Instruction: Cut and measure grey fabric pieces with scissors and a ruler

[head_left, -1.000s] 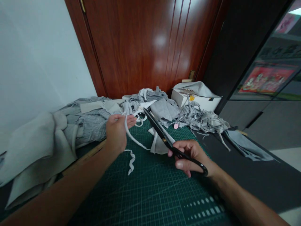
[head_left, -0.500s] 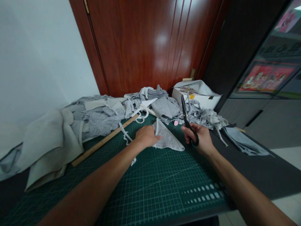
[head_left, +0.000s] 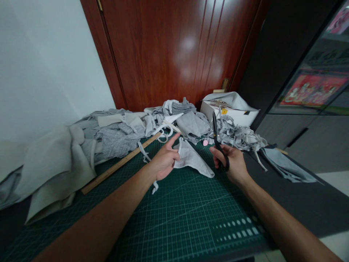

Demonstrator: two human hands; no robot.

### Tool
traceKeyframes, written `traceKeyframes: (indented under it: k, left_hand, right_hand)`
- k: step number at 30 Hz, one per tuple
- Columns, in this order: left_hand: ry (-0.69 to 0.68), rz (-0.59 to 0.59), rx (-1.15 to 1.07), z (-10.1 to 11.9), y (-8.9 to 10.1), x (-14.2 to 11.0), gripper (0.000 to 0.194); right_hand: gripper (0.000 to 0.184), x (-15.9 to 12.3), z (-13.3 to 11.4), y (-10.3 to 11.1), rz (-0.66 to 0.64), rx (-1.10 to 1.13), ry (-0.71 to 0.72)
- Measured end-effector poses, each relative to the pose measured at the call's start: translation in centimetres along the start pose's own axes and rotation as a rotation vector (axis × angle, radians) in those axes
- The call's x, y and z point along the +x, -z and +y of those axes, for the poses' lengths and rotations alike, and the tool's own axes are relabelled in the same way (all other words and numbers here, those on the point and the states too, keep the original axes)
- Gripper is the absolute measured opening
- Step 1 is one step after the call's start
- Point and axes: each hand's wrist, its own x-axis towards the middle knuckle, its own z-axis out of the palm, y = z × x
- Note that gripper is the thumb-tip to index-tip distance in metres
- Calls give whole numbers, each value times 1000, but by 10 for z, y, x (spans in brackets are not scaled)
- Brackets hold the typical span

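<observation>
My left hand (head_left: 165, 160) is at a triangular piece of grey fabric (head_left: 192, 158) on the green cutting mat (head_left: 185, 207). Its index finger points out, while the other fingers close on the fabric's left edge. My right hand (head_left: 231, 162) grips black scissors (head_left: 215, 129) by the handles. The blades point up and away, together, to the right of the fabric and apart from it. A thin pale strip (head_left: 155, 187) pokes out beneath my left wrist.
A wooden ruler (head_left: 122, 163) slants across the mat's left. Behind lie grey fabric scraps (head_left: 120, 138), white-handled scissors (head_left: 166, 133) and a small pink disc (head_left: 205, 142). A white box (head_left: 242, 118) stands at the back right, near folded grey cloth (head_left: 289, 165).
My left hand has rolled over and its index finger has stretched out. The fabric's left edge has shifted slightly with it. The scissors stay in my right hand, nearly still.
</observation>
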Motion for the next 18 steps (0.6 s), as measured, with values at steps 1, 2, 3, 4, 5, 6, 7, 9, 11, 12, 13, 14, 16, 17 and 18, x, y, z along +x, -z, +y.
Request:
traceKeyframes:
  k: [1,2,3,4,5,6,7,9,11,12,13,14,16,17,18]
  left_hand:
    - [28,-43,-68,2,-2,-1,90]
    - [53,-80,-100,4,-4,-2,80]
    - [74,-114,-116,5,-5,-3,72]
    - [85,-143,-128,6,-6,-4,67]
    - [80,-160,-143,7,-8,-5,67]
    - [61,-167,-163,8,-9,-6,71]
    - [26,-164,-187,10,-11,-8,75]
    - [-76,-129,-231,14,-16,-10,81]
    - [-197,-77,-265,21,-24,-12,86]
    - [-256,-50,-282,25,-28,-13,88]
    - [-307,-25,-298,28,-32,-13,90]
    - [-350,-4,-314,30,-36,-13,92]
    - [-400,29,-337,32,-42,-14,92]
    - [-406,41,-339,31,-45,-15,91]
    - [-401,47,-336,30,-47,-16,89]
  right_hand:
    - [46,0,-1,0,6,-2,0]
    - [46,0,-2,-1,15,-3,1]
    - [46,0,-2,-1,25,-3,0]
    - [45,0,-3,-1,37,-1,0]
    - [45,0,-3,-1,49,4,-1]
    - [45,0,-3,-1,61,11,-3]
    - [46,0,-3,-1,72,21,-5]
    - [47,0,-3,-2,85,48,-13]
    - [50,-1,-5,-4,78,87,-27]
    - [51,-1,-6,-6,65,110,-37]
    - [53,-2,-8,-9,48,134,-48]
    - [56,-3,-11,-13,27,156,-60]
    - [62,-4,-18,-23,-24,206,-91]
    - [64,-4,-21,-28,-50,235,-108]
    - [64,-4,-25,-34,-71,271,-126]
